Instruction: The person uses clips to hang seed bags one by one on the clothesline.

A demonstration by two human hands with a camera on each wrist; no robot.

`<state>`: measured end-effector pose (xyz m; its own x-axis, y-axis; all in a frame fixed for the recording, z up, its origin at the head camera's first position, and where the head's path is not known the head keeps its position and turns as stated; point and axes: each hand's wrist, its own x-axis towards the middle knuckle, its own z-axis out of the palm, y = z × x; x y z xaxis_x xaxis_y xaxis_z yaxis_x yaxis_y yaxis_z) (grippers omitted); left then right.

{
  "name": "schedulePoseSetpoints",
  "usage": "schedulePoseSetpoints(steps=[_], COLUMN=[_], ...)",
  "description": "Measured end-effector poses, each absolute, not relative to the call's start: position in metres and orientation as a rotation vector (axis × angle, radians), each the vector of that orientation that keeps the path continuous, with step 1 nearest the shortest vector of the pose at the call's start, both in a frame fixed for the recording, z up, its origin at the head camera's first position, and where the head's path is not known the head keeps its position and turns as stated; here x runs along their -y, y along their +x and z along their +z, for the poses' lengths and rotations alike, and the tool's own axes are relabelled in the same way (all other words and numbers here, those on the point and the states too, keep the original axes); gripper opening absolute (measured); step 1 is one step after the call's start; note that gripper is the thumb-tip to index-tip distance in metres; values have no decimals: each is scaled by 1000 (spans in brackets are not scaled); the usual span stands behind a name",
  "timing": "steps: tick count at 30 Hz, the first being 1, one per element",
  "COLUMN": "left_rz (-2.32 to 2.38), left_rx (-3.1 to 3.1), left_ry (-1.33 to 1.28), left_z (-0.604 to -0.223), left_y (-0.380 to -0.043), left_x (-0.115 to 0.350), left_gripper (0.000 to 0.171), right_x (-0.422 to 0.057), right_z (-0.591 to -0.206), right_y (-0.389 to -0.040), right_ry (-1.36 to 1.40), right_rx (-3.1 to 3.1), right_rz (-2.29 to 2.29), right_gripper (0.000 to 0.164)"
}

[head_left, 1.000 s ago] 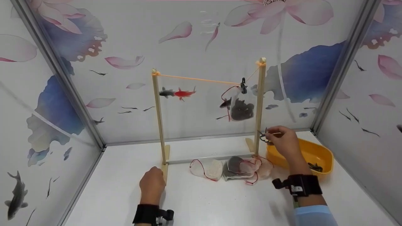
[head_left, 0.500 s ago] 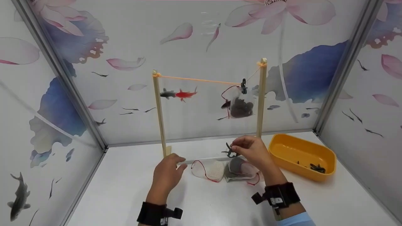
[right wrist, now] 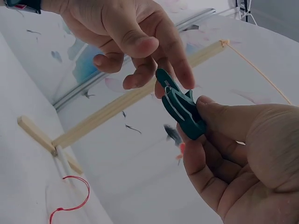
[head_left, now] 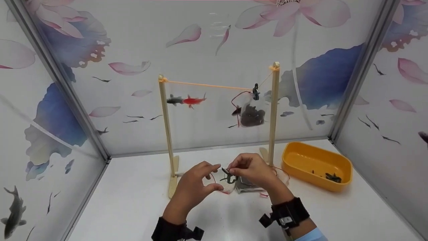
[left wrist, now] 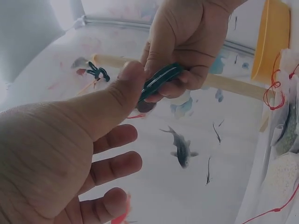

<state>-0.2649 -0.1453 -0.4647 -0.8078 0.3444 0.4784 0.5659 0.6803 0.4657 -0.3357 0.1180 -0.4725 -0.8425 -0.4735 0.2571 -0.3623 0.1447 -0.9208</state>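
Note:
My right hand (head_left: 252, 169) pinches a dark green clothespin (right wrist: 182, 105) between thumb and fingers, over the drawstring bags. Facing it, my left hand (head_left: 197, 180) has its fingers spread, and the fingertips are right at the clothespin's end in the right wrist view. Behind the hands, an orange cord (head_left: 210, 85) runs between two wooden posts. Another dark clothespin (head_left: 255, 92) on this cord holds a hanging sheer bag (head_left: 253, 115) with dark contents and a red drawstring. Below the hands lie several sheer bags (left wrist: 287, 177), partly hidden by them in the head view.
A yellow tray (head_left: 287, 154) with several dark clothespins (head_left: 333, 177) stands at the right. The left post (head_left: 167, 130) and right post (head_left: 274, 113) rise from wooden feet on the white table (head_left: 133, 187). Printed walls enclose the back and sides.
The right hand has moved left from beside the yellow tray with the clothespin. The left hand has left the left post's foot, moved right and spread its fingers near the clothespin.

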Motion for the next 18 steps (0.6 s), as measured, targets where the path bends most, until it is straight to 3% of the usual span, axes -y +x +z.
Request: schedulePoseSetpoints(steps=[4, 11, 18], left_rz=[-852, -825, -753], left_rx=[2517, 2480, 2526], left_ry=[-738, -820, -821], left_z=[-463, -464, -465], left_y=[-261, -259, -259], left_x=[146, 143, 139], left_gripper=[51, 63, 56], right_x=[-119, -120, -121], right_z=[-472, -469, -468], right_y=[-331, -326, -324], right_ry=[-887, -949, -989], right_rx=[-2326, -2336, -2283], right_rz=[-1744, -1714, -1715], right_gripper=[8, 7, 10])
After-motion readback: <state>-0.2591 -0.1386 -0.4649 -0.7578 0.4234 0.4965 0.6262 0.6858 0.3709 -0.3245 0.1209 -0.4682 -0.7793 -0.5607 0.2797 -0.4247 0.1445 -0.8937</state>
